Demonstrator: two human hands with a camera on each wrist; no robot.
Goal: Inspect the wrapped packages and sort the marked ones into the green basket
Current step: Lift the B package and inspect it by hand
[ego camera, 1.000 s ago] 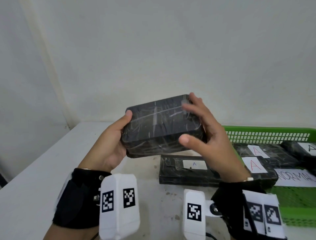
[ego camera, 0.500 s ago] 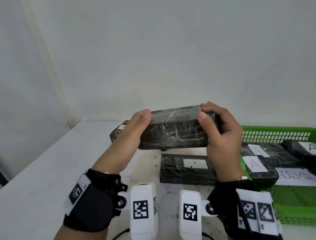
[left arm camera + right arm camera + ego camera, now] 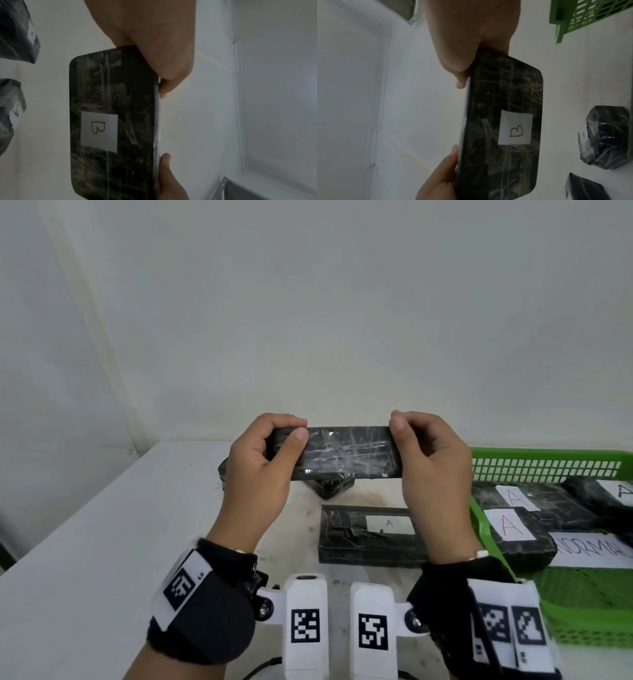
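- Head view: one black wrapped package (image 3: 346,453) is held in the air above the white table (image 3: 85,559), pinched at its ends by the left hand (image 3: 261,474) and the right hand (image 3: 432,474), thumbs on the near face and fingers curled over the top.
- Both wrist views show a white label (image 3: 99,130) marked "B" on the far face of that package, turned away from the head camera.
- Three further packages are seen on the table: one with an "A" label (image 3: 371,535) directly below the held one, and two behind it, largely hidden by the hands (image 3: 331,488).
- Three packages with "A" labels are counted in the green basket (image 3: 548,458) at the right, beside a paper strip (image 3: 596,547) reading "NORMAL"; its start is covered.
- Compared with half a second ago, the held package has been raised and tipped so that a narrower face is presented to the head camera, and the left thumb has been brought onto its front.
- Bare table is left open on the left side up to the wall; the basket's near-left rim stands just beside the right wrist.
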